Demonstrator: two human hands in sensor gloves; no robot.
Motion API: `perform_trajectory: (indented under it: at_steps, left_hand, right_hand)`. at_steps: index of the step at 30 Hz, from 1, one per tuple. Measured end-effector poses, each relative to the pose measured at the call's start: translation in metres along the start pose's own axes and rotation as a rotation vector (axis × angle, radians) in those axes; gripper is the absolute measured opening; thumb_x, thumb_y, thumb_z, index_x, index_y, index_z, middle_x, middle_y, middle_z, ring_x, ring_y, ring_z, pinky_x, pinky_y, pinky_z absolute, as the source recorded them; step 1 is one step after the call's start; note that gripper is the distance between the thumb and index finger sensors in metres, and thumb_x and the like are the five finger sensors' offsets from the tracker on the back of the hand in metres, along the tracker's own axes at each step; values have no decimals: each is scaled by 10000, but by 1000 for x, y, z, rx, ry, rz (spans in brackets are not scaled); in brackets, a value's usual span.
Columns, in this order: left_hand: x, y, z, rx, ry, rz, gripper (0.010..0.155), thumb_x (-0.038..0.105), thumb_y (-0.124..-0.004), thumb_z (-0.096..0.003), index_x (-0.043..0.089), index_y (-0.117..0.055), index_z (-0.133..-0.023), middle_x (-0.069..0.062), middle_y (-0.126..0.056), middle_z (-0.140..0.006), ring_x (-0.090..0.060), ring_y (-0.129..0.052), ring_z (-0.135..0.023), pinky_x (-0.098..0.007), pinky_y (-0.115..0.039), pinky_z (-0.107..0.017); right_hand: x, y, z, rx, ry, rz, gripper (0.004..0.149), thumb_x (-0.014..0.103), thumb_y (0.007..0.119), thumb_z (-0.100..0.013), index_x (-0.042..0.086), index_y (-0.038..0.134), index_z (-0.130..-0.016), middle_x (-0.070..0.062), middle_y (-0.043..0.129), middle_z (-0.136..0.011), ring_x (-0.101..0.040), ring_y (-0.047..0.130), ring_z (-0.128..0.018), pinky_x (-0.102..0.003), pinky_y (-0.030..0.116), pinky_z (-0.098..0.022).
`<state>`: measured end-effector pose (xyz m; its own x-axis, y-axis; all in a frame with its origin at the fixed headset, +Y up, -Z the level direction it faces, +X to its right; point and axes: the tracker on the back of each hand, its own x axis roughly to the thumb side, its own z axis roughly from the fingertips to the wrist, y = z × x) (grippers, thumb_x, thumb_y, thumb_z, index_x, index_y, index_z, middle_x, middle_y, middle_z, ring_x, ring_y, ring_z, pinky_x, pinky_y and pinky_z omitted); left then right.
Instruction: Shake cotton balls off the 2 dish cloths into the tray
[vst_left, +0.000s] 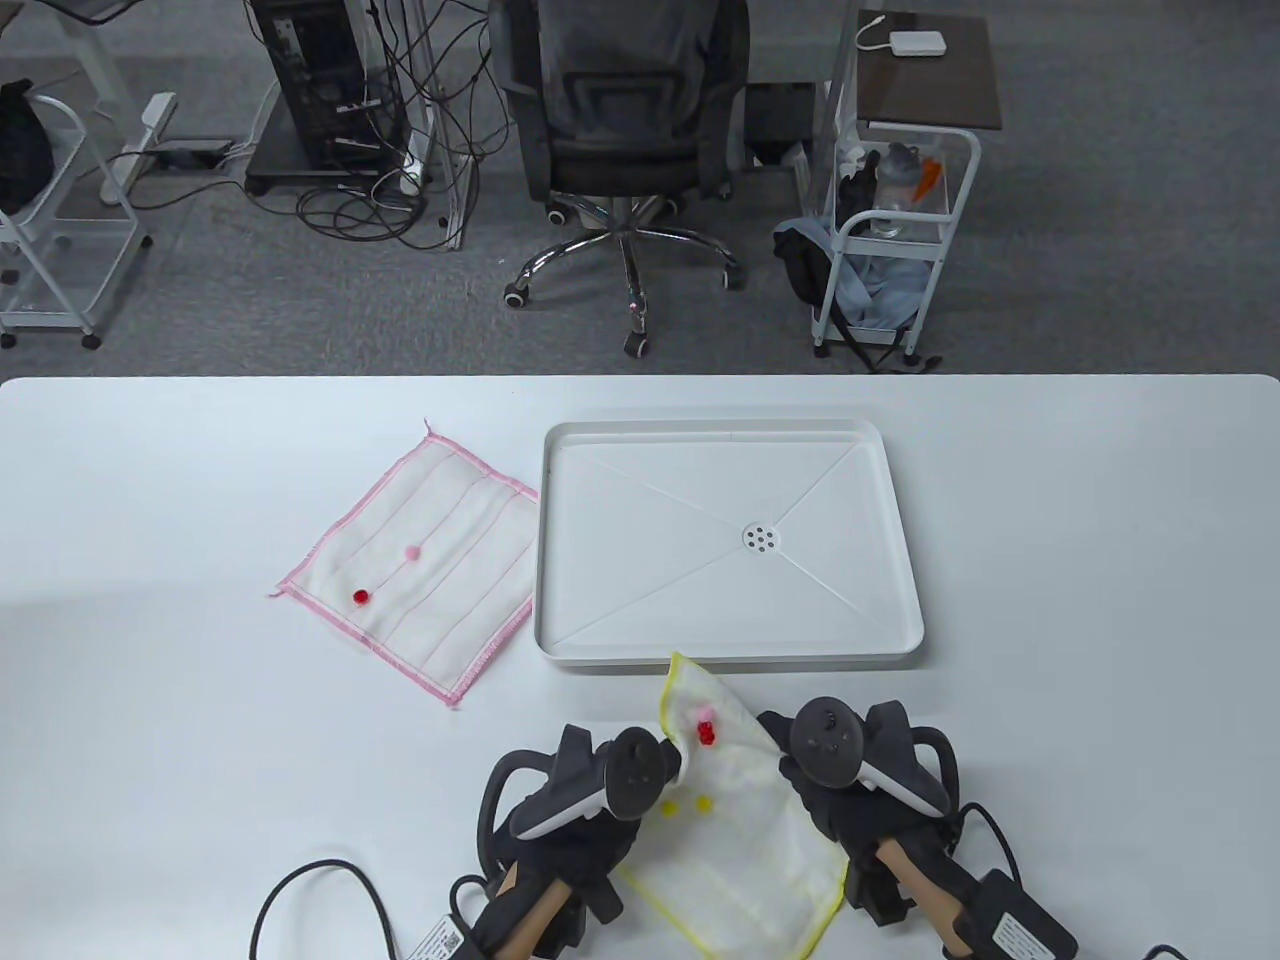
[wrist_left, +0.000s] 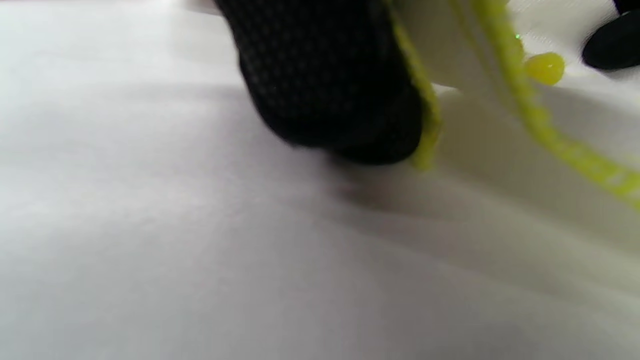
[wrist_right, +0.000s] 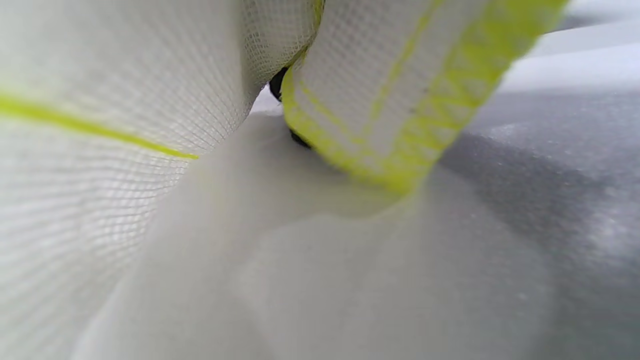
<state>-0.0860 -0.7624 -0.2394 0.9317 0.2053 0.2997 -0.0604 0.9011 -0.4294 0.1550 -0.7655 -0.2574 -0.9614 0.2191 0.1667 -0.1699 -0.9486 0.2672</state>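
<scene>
The yellow-edged dish cloth (vst_left: 740, 830) lies at the table's near edge between my hands, its far corner reaching the white tray's (vst_left: 730, 655) front rim. On it sit red cotton balls (vst_left: 706, 735) and two yellow ones (vst_left: 688, 803). My left hand (vst_left: 645, 785) holds the cloth's left edge, raised a little; in the left wrist view a black fingertip (wrist_left: 340, 100) sits against the yellow hem beside a yellow ball (wrist_left: 545, 67). My right hand (vst_left: 805, 775) grips the right edge; the cloth (wrist_right: 125, 150) folds around a mostly hidden fingertip (wrist_right: 276, 84). The pink-edged cloth (vst_left: 450, 600) lies flat left of the tray.
On the pink-edged cloth rest a pink ball (vst_left: 411, 551) and a red ball (vst_left: 361, 596). The tray has a drain hole (vst_left: 761, 539) near its middle and holds nothing. Glove cables (vst_left: 320, 880) trail at the near edge. An office chair (vst_left: 625, 130) stands beyond the table.
</scene>
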Motion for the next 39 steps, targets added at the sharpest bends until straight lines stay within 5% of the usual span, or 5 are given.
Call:
perform_trajectory:
  at_steps: [13,23,30,39]
  left_hand:
    - [-34,5,-20,-68,79,520,457,260,-684,-560,483,-657,-958,-58,-697,-989,-81,-1033,-461,-75,-973,-275]
    - [-43,15,-28,-156,252,766,418,231,-701,-546,419,-753,-916,-89,-741,-951,-105,-1047,-429,-83,-980,-247]
    - [-49,47,-24,-177,284,902,415,230,-700,-547,403,-758,-920,-100,-747,-946,-107,-1049,-436,-79,-984,-251]
    - [-54,103,-52,-15,345,1032,420,232,-695,-549,399,-743,-931,-108,-729,-958,-115,-1050,-461,-82,-991,-265]
  right_hand:
    - [-30,-3,-23,67,14,-418,400,189,813,-510,385,783,-858,-93,799,-932,-253,1003,-422,-295,894,-220]
    - [-20,-18,-37,188,60,-411,384,167,801,-519,348,802,-858,-131,769,-936,-245,995,-365,-275,889,-192]
    - [-4,-64,-56,289,70,-369,384,153,791,-529,327,802,-870,-149,753,-936,-255,976,-361,-277,879,-197]
    - [3,-126,-101,189,201,-452,383,137,790,-532,316,808,-870,-161,729,-944,-277,966,-387,-300,874,-218]
